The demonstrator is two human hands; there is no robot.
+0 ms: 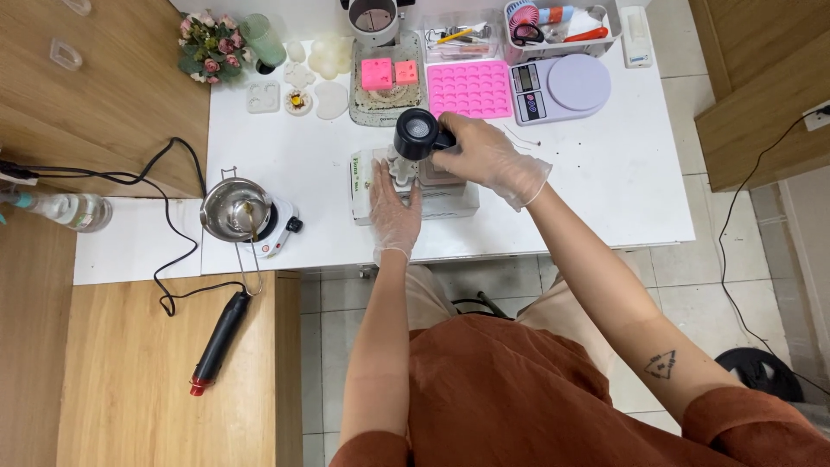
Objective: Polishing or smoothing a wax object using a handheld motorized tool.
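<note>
My right hand (484, 156), in a clear glove, grips the handle of a small black pitcher (417, 134) and holds it tilted over a pale mould (404, 170). That mould rests on a white box (443, 203) in the middle of the white table (605, 190). My left hand (393, 212), also gloved, lies flat against the box and touches the mould's near side. What is inside the pitcher cannot be made out.
A metal pot (233, 207) sits on a small white hotplate (278, 229) at the left. A black heat gun (218, 342) lies on the wooden counter. At the back are pink moulds (471, 88), a lilac scale (562, 86), a tray of tools (558, 26) and flowers (207, 47).
</note>
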